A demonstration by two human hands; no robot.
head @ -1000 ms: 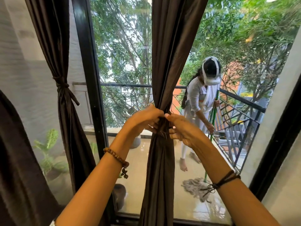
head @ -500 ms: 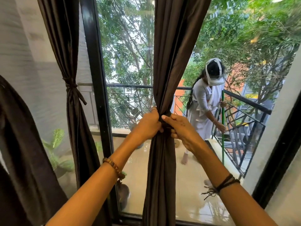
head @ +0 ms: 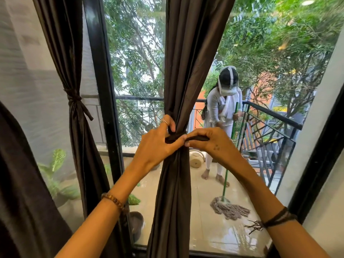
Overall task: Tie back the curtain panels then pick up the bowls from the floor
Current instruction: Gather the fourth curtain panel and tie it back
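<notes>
Both hands on the middle curtain panel (head: 178,71): left hand (head: 156,146) fingers gripping the gathered fabric, right hand (head: 210,142) pinching the tie-back strip (head: 197,138).

Both my arms reached up and forward. My left hand (head: 156,144) curled its fingers (head: 168,123), thumb stretched rightward. My right hand (head: 208,141) pinched closed just beside that thumb, knuckles up.
</notes>
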